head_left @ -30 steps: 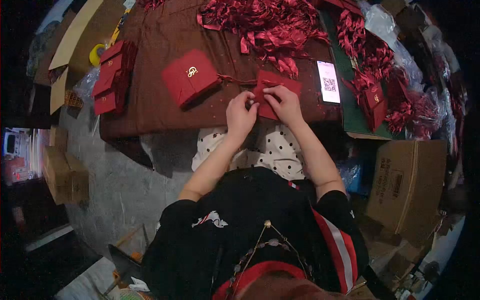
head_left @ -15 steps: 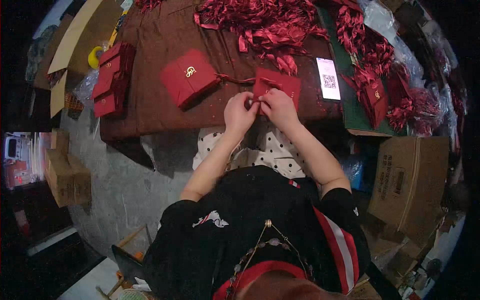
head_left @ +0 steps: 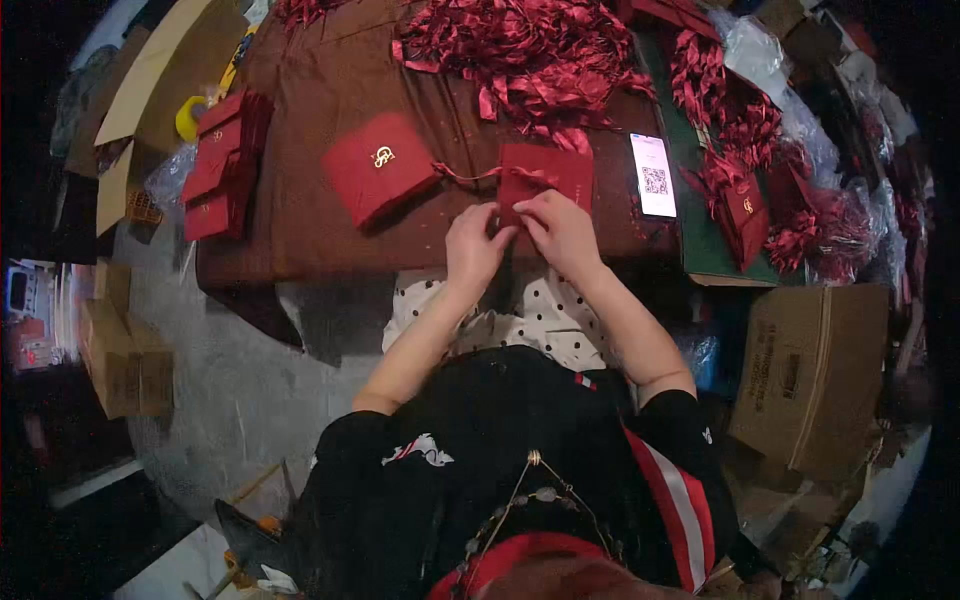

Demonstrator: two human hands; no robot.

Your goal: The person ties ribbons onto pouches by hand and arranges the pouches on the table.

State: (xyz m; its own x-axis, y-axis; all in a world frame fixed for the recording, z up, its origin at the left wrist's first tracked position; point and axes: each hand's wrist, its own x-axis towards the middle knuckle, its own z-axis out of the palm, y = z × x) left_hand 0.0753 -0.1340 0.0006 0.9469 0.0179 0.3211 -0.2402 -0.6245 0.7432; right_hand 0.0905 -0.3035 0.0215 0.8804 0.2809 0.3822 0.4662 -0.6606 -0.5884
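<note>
A flat red pouch (head_left: 568, 172) with small gold marks lies at the table's near edge. A dark red ribbon (head_left: 470, 177) crosses its face and trails out to the left. My right hand (head_left: 562, 232) rests on the pouch's near part, fingertips pinched at its lower left. Beside it, my left hand (head_left: 475, 248) is closed, thumb and forefinger close together near the same corner; what lies between them is hidden. Left of my hands is a stack of red pouches (head_left: 380, 168) with a gold emblem on top.
A heap of red ribbons (head_left: 540, 60) covers the far table. Overlapping red pouches (head_left: 225, 165) lie at the left edge. A lit phone (head_left: 653, 175) with a QR code lies right of my hands. Cardboard boxes (head_left: 810, 375) stand on the floor.
My fingertips have drawn slightly apart and toward me from where they met over the pouch. More of the pouch's face and ribbon shows. The view has shifted slightly.
</note>
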